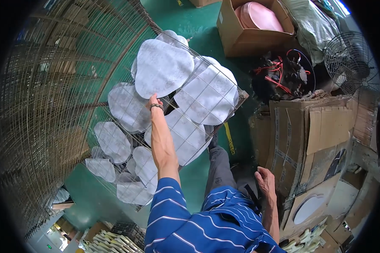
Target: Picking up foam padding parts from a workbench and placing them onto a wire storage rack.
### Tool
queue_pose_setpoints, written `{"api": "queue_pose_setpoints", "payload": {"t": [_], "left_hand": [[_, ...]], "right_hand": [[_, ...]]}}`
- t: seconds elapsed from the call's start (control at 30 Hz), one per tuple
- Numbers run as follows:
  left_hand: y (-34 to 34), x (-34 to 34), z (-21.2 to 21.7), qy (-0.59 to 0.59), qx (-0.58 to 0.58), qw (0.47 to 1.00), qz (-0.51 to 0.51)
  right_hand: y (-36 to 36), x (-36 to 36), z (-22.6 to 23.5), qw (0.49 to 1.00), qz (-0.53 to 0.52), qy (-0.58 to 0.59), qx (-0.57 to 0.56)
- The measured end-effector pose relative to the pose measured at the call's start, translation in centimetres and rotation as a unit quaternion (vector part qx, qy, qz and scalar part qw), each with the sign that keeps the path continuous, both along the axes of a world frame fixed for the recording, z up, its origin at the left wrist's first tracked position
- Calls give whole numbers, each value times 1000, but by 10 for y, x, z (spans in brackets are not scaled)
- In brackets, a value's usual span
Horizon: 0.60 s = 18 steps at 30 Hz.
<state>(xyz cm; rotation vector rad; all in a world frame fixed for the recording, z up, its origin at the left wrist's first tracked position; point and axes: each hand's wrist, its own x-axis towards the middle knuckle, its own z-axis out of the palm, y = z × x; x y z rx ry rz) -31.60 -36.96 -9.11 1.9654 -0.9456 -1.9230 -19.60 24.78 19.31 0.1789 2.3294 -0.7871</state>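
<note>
My left hand pinches the near edge of a mottled white, rounded sheet. The sheet lies over or just above the wire shelf; I cannot tell whether it rests on it fully. Grid wires of the drying rack cross over more white sheets, such as a large one to the right and another to the left. Down by my right side hangs my right hand, its fingers loosely bent and apart, with nothing visible in it.
Many raised wire shelves curve up on the left. To the right stand stacked cardboard sheets, a fan and a tangle with red cords. A carton holds pink rounded pieces. The floor is green.
</note>
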Motion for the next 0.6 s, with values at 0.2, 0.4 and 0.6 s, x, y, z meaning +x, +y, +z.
{"api": "queue_pose_setpoints", "payload": {"t": [0.2,0.4,0.6], "left_hand": [[38,-19,68,81,-200,972,91],[45,-94,175,251,-235,935,84],[32,-171,255,408,-95,908,-22]], "right_hand": [[-22,-20,8,999,24,-11,22],[-25,-53,5,998,59,26,11],[-33,-102,-6,994,81,68,-30]]}}
